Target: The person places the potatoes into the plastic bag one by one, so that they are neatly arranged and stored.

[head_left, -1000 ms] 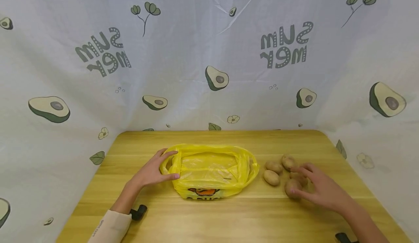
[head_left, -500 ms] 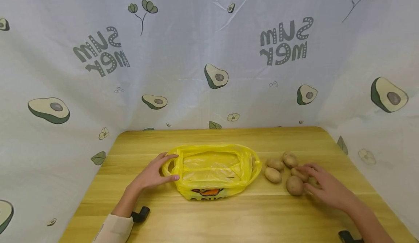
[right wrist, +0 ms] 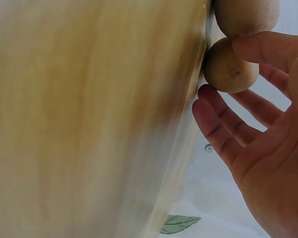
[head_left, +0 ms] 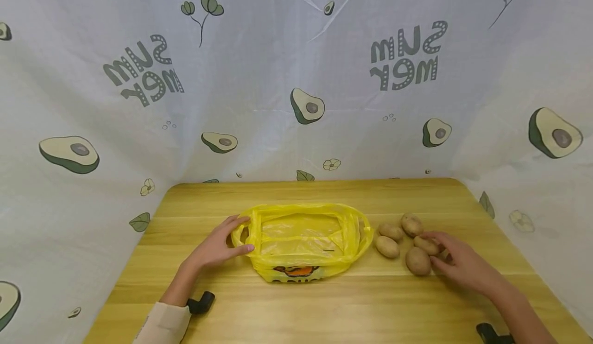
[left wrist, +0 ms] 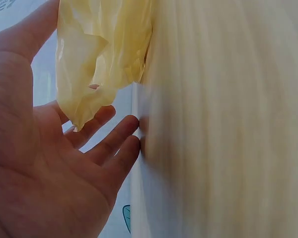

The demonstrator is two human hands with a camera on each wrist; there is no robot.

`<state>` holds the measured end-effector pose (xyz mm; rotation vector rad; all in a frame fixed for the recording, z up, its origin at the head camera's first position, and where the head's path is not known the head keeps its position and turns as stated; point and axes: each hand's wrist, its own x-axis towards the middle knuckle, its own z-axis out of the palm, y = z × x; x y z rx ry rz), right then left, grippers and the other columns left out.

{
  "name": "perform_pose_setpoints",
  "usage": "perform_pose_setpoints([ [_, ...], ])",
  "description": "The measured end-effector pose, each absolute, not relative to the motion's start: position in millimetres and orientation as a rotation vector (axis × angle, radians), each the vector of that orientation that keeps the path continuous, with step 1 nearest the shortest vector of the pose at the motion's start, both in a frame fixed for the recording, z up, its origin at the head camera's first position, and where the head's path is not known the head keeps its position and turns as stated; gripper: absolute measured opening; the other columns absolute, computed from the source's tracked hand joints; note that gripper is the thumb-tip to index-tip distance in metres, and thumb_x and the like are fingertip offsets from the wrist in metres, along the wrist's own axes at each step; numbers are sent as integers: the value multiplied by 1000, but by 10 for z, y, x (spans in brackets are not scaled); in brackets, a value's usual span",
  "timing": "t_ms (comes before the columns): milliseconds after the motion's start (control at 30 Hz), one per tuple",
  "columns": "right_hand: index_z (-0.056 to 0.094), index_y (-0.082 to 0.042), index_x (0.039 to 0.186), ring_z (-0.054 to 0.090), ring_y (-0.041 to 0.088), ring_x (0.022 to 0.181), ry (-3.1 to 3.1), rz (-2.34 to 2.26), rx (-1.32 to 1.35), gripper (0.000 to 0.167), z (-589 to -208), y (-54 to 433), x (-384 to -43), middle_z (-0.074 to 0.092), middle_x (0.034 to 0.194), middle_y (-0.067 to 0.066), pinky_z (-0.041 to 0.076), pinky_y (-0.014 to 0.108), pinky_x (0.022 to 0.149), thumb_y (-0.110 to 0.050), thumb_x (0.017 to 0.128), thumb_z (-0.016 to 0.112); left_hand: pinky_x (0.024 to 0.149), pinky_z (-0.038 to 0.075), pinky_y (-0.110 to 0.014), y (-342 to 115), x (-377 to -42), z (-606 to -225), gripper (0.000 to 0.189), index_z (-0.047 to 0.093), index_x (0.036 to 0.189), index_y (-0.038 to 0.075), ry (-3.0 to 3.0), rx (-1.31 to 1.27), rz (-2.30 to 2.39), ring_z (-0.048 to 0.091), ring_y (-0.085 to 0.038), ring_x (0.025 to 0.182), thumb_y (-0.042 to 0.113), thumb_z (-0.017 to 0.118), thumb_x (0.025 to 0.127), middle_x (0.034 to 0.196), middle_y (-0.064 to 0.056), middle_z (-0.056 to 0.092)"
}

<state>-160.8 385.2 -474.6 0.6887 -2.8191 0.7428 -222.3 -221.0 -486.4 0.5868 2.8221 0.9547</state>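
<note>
A yellow plastic bag lies on the table with its mouth spread wide and a dark and orange print on its front. My left hand is at its left end, thumb and index fingertips spread apart on the rim. In the left wrist view the crumpled bag end hangs between thumb and fingers, which are loosely extended. To the right of the bag, my right hand has thumb and fingers around a potato at the right of the group, mostly hidden in the head view. Beside it sits a round potato.
Several other potatoes are clustered between the bag and my right hand. The wooden table ends at a white curtain printed with avocados, which also hangs along both sides.
My right hand has shifted right, from over the round potato to the group's right side. My left hand stays at the bag's rim. The head view has shifted slightly.
</note>
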Motion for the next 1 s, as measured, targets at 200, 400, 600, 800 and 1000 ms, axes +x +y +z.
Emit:
perform_pose_setpoints([
  [200, 57, -6, 137, 55, -6, 81, -2819, 746, 704, 55, -4722, 3848, -1633, 66, 113, 7, 50, 24, 60, 1, 86, 78, 116, 31, -71, -2219, -2240, -4864, 83, 45, 157, 21, 2841, 587, 986, 33, -48, 150, 59, 73, 89, 165, -20, 34],
  [400, 59, -3, 138, 54, -5, 85, -2794, 698, 712, 57, -4729, 3840, -1644, 66, 118, 11, 52, 23, 62, 1, 84, 79, 117, 34, -66, -2222, -2247, -4874, 78, 47, 152, 22, 2829, 576, 1049, 41, -42, 147, 58, 75, 88, 159, -15, 45],
  [600, 61, 0, 135, 58, -5, 86, -2819, 741, 650, 56, -4739, 3851, -1666, 67, 121, 19, 54, 24, 63, 0, 84, 81, 114, 37, -66, -2219, -2239, -4862, 68, 45, 149, 32, 2799, 597, 1098, 46, -40, 144, 56, 72, 91, 155, -12, 50],
  [800, 60, 1, 135, 59, -7, 89, -2846, 824, 507, 53, -4647, 3856, -1663, 67, 122, 23, 58, 25, 68, -10, 88, 82, 118, 33, -65, -2207, -2232, -4863, 59, 50, 151, 33, 2755, 666, 1082, 43, -36, 148, 52, 66, 97, 156, -3, 51],
  [1000, 58, -1, 137, 58, -11, 94, -2814, 866, 428, 59, -4521, 3780, -1682, 64, 127, 23, 59, 25, 72, -21, 88, 84, 118, 34, -63, -2205, -2238, -4854, 55, 54, 149, 28, 2744, 664, 1099, 44, -35, 147, 51, 64, 99, 154, -4, 53],
])
